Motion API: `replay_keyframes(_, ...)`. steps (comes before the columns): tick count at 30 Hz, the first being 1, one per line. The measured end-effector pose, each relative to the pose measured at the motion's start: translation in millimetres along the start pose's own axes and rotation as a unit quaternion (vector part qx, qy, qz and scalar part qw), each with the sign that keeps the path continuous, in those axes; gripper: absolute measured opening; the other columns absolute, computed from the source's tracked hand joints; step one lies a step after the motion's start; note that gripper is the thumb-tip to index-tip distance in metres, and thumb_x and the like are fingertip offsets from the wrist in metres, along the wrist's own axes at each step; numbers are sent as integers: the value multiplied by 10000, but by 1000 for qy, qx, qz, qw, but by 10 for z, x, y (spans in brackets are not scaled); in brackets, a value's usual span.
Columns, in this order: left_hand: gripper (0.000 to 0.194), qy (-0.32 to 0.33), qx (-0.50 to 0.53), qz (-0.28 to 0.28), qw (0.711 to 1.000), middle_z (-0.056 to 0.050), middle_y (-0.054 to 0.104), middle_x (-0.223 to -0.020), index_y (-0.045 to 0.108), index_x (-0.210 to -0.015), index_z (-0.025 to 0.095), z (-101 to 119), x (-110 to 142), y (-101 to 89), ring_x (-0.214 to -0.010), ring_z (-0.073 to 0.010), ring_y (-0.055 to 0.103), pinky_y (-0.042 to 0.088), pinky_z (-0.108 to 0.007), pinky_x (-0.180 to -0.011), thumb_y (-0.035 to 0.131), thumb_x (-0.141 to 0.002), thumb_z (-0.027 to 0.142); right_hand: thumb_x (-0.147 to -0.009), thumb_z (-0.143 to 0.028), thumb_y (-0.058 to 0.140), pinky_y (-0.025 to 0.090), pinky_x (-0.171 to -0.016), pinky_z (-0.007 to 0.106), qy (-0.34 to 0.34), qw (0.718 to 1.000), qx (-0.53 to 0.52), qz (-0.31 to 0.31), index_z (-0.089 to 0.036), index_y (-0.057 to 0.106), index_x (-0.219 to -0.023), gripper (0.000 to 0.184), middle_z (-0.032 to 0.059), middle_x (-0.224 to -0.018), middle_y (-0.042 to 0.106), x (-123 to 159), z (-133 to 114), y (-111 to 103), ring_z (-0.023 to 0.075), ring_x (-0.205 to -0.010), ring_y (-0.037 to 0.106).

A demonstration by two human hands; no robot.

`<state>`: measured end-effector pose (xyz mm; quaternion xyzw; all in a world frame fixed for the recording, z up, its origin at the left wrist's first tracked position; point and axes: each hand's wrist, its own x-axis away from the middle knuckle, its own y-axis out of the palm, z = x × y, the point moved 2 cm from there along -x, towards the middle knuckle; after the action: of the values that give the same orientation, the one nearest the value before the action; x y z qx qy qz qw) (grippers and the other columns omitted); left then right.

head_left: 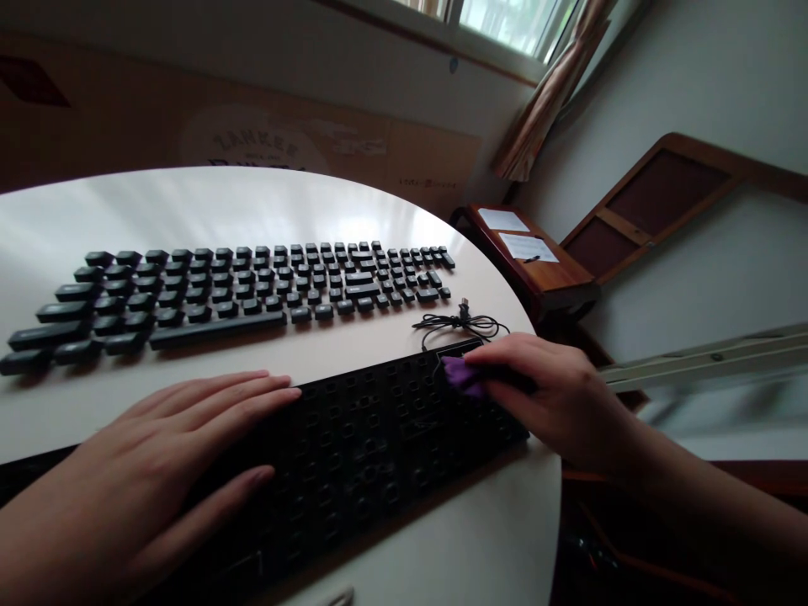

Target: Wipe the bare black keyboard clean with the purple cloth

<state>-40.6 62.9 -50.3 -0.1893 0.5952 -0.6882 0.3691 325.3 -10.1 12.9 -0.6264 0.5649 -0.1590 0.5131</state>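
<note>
Right hand (561, 391): thumb and fingers pinching a crumpled purple cloth (464, 376), cloth against the right end of a long black plastic keyboard base (353, 446) with its keycaps off. Left hand (189, 446): grasping nothing, laid palm down with fingers extended, hiding much of the base's left half (can't see the sockets under it). Base sits on a white round-edged table (505, 539), near side, slightly angled.

Nearest obstacle: a bundled thin black cable (464, 321) with its plug, just beyond the base's far right corner, close to the right hand. Behind that, loose black keycaps (245, 292) laid out in keyboard order, clear of both hands. Small shiny object (341, 598) cut off at the near edge; can't tell what.

Off the table: reddish-brown wooden desk (571, 265) with white paper sheets (527, 247), brown printed cardboard (429, 160) along the wall, bright window (505, 29) above.
</note>
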Motion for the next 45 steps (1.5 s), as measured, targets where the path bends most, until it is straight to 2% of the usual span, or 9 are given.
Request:
replay_keyframes(6,587,65,-20,1,998,80,571,-1485,453,-1486,440,8,23,40,-1339,-258,544,429,-440,-1104,514,-913,553,-1006,-211,528,571,-769,356,-29,988,93,-117,-138,716,-1135,239,102,-970,633,-116,-35,273,202,-819,625)
replay_keyframes(10,597,69,-20,1,997,88,573,-1481,434,-1492,449,60,-6,19,-1324,-249,556,413,-432,-1110,533,-913,557,-1034,-235,467,514,-665,338,-83,964,190,-169,-120,674,-1252,322,88,-910,574,-86,-106,235,193,-735,552)
replay_keyframes(14,600,67,-23,0,998,87,561,-1493,399,-1512,450,75,-10,18,-1334,-249,547,389,-446,-1122,521,-929,526,-1049,-188,434,426,-579,319,-161,936,240,-203,-99,694,-1149,293,61,-838,557,-28,-129,189,181,-697,503)
replay_keyframes(19,596,60,-18,-4,998,77,557,-1499,439,-1496,447,46,4,41,-1337,-267,548,388,-429,-1131,528,-919,569,-1037,-123,435,364,-542,317,-188,938,202,-209,-115,700,-981,271,49,-804,560,207,-219,147,172,-683,490)
replay_keyframes(28,559,35,3,-36,999,15,605,-1456,558,-1426,378,140,-85,-68,-1301,-301,578,426,-463,-1121,493,-927,621,-996,-108,481,368,-540,289,-78,961,85,-251,-164,688,-1038,219,32,-800,584,798,-516,9,149,-638,530)
replay_keyframes(33,586,37,12,-57,998,-45,599,-1464,582,-1416,306,209,-105,-119,-1321,-311,561,417,-475,-1131,463,-945,635,-943,-145,589,471,-609,243,10,967,33,-252,-236,678,-1102,203,43,-917,645,841,-698,-221,150,-717,618)
replay_keyframes(37,611,37,18,-58,997,-77,577,-1482,539,-1460,277,225,-73,-180,-1328,-309,553,428,-473,-1124,419,-970,623,-854,-49,597,499,-633,242,62,965,19,-255,-251,688,-1029,282,34,-950,665,835,-705,-173,162,-756,651)
replay_keyframes(41,658,21,27,-27,999,-105,599,-1448,564,-1430,253,102,28,-350,-1285,-320,580,466,-477,-1084,390,-958,677,-832,12,511,505,-690,267,86,976,33,-196,-227,673,-953,312,25,-910,663,858,-645,-20,167,-780,652)
replay_keyframes(45,683,-13,28,-4,1000,-112,635,-1393,617,-1360,260,-103,116,-499,-1214,-324,622,502,-474,-1035,390,-925,735,-907,-111,595,526,-762,301,109,990,45,77,-230,679,-1068,218,31,-925,683,852,-555,93,192,-841,665)
